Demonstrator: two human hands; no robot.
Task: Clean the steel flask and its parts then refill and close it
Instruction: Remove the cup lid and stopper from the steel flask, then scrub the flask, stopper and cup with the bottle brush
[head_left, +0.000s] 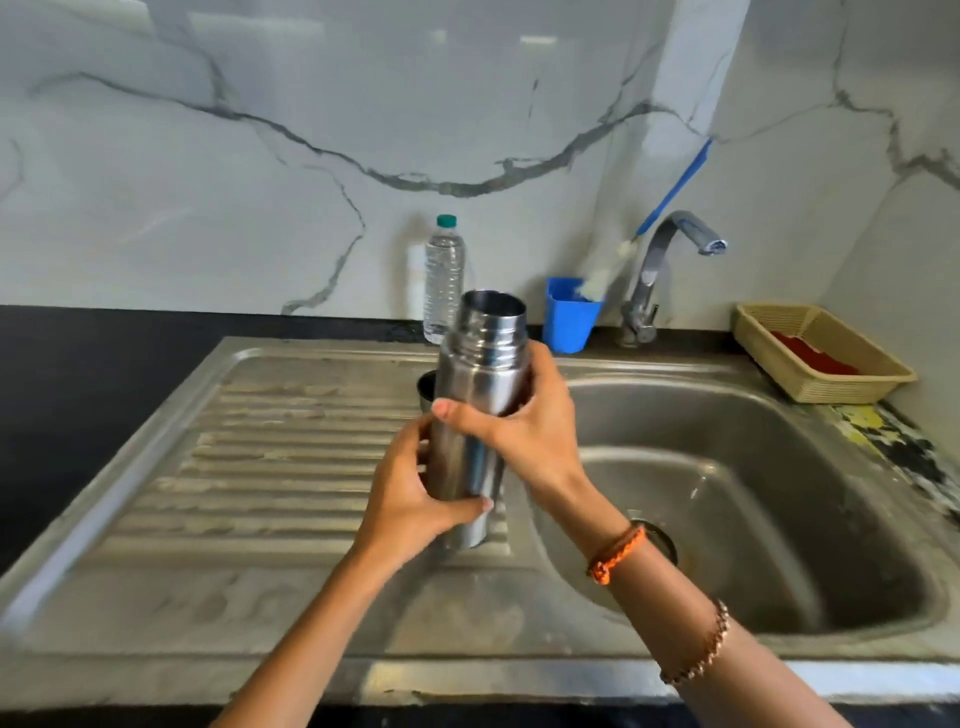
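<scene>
A silver steel flask (480, 395) shines against a white marble wall (260, 156) veined in grey. The sink (779, 519) is dull grey steel — its draining board (291, 457) ribbed in stripes. A clear water bottle (443, 280) has a green cap, beside a bright blue cup (569, 319). A beige woven basket (821, 353) holds something red. The counter (78, 389) is black.

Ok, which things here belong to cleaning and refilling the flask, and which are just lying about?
For the job: open steel flask gripped by left hand and right hand; blue-handled bottle brush; chrome tap; clear plastic water bottle.
Lying about: beige plastic basket.
</scene>
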